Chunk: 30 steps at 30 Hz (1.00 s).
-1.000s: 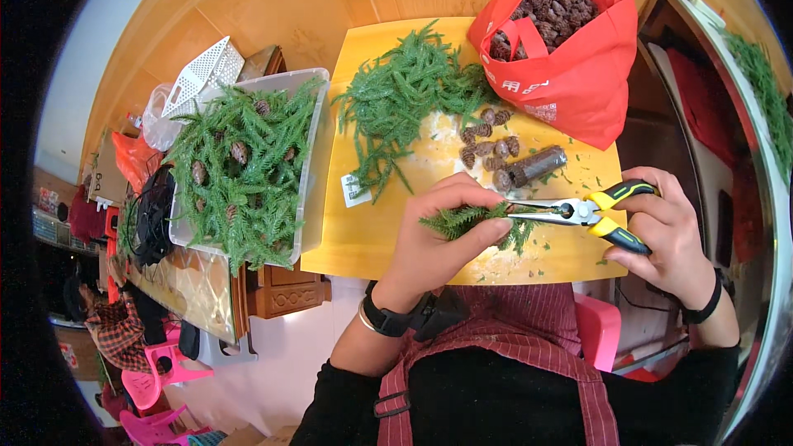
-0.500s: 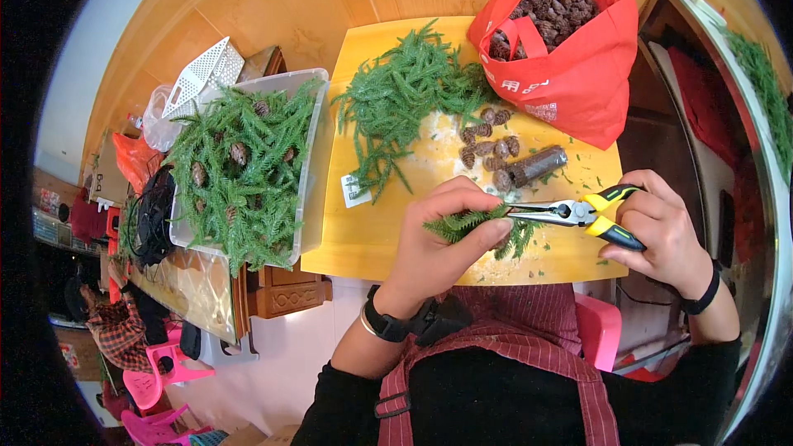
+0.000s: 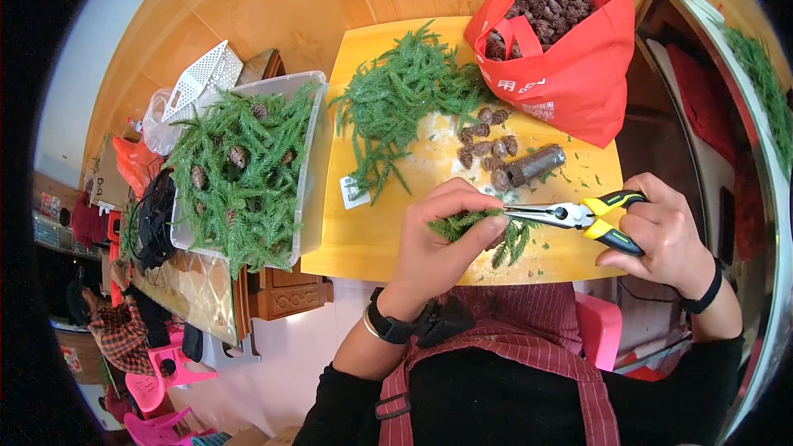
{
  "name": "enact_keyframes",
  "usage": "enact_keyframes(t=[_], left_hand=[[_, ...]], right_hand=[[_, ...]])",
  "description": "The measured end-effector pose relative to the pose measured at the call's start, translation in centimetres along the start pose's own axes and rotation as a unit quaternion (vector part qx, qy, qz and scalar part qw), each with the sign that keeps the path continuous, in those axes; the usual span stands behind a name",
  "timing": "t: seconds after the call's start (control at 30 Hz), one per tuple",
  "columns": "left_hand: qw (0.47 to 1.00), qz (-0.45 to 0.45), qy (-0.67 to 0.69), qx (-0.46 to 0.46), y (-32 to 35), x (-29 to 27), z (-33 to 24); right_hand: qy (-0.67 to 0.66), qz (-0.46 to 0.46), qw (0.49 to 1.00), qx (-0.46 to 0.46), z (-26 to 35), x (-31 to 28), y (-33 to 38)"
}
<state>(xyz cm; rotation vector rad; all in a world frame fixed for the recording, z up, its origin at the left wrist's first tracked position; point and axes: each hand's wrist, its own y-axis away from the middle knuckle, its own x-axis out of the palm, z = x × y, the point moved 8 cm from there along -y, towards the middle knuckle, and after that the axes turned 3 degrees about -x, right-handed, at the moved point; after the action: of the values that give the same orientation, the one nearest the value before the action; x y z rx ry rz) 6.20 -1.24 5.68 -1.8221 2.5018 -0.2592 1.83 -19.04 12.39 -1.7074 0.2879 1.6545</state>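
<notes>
Sideways, the pliers (image 3: 570,216) lie left-right, nose leftward at the green sprig (image 3: 462,223) pinched in left hand (image 3: 442,244); right hand (image 3: 661,231) grips handles.

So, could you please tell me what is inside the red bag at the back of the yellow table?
The red bag is open and heaped with brown pine cones. Only the top layer shows; whatever lies deeper is hidden by the cones and the bag's walls.

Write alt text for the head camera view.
A left hand pinches a green conifer sprig while the right hand grips yellow-handled pliers at it, over a yellow table. Behind lie loose cones, a sprig pile and a red bag of cones.
</notes>
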Motion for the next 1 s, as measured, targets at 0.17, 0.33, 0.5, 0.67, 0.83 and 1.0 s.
enact_keyframes(t=[0.17, 0.33, 0.5, 0.67, 0.83, 1.0], left_hand=[[0.999, -0.003, 0.033, -0.033, 0.1, 0.1, 0.5], [0.998, 0.010, 0.059, -0.015, -0.1, 0.3, 0.7], [0.998, 0.026, 0.059, -0.008, -0.1, 0.6, 0.4], [0.995, 0.028, 0.091, -0.037, 0.0, 0.7, 0.7], [0.983, 0.047, 0.154, -0.088, 0.2, 1.0, 1.8], [0.985, 0.056, 0.146, -0.079, 0.2, 0.7, 2.1]], right_hand=[[0.003, 0.008, 1.000, 0.005, 0.1, -0.1, 0.1], [-0.004, 0.032, 0.999, 0.032, -0.2, 0.4, 0.5], [-0.183, 0.041, 0.980, 0.068, -1.6, 0.9, 0.8], [-0.194, 0.016, 0.980, 0.051, -1.5, 0.8, 0.4], [-0.184, 0.028, 0.982, 0.043, -1.5, 1.2, 0.4], [-0.171, 0.035, 0.984, 0.034, -1.3, 1.5, 0.3]])
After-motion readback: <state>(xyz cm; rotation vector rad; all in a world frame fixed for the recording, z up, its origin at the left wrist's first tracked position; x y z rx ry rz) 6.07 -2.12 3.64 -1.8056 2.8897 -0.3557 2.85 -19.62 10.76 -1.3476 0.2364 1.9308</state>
